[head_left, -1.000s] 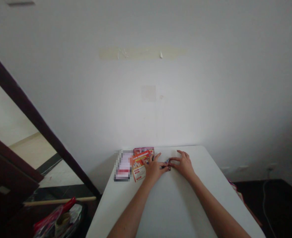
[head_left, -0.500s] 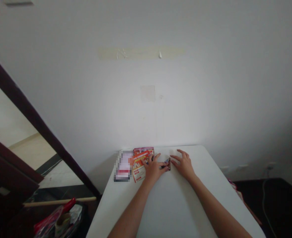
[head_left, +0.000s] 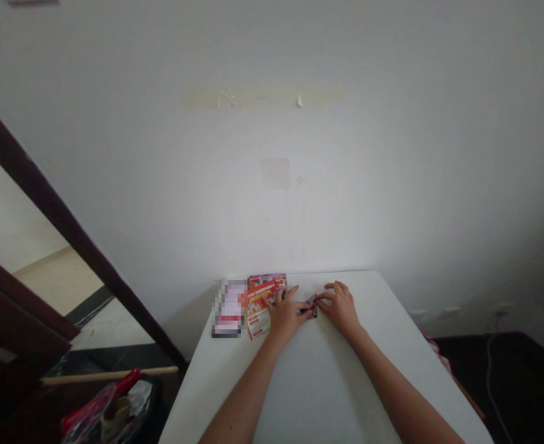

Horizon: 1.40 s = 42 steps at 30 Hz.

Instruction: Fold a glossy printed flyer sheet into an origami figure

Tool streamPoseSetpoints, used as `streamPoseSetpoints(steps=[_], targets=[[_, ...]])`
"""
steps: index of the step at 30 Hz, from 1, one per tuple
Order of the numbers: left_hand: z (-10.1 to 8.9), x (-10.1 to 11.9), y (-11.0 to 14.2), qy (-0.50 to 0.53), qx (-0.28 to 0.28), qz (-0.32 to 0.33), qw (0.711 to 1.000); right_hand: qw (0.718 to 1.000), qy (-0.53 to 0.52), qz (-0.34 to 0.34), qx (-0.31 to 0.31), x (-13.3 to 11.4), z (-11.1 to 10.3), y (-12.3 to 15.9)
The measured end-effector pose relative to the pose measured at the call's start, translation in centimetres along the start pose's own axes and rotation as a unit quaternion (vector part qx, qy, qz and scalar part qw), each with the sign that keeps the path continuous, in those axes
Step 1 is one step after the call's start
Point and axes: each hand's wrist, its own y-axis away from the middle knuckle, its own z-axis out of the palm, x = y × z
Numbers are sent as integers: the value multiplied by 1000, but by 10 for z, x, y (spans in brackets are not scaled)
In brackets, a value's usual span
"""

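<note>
A small, dark, printed piece of folded paper (head_left: 314,311) lies near the far end of the white table (head_left: 318,382). My left hand (head_left: 287,311) holds its left side between thumb and index finger, the other fingers spread over the flyers. At the paper's right edge, my right hand (head_left: 339,303) pinches with thumb and index finger, the rest of its fingers loosely bent. Part of the paper is hidden behind my fingers. Under and beside my left hand are orange and white flyers (head_left: 258,324).
A blurred-out phone-like object (head_left: 231,308) lies left of the flyers. The table's far edge meets a white wall (head_left: 235,228). On the floor at the left are a bag with red parts (head_left: 115,407) and a wooden stick (head_left: 110,375). A cable (head_left: 490,376) hangs at the right.
My right hand has moved slightly left, and its thumb and index finger have closed onto the right edge of the folded paper. My left hand keeps its hold.
</note>
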Motion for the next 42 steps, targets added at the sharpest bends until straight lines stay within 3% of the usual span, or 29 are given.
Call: streamPoseSetpoints(steps=[42], targets=[[-6, 3, 2, -13, -14, -9, 1000, 994, 4, -27, -106, 7, -17, -2]])
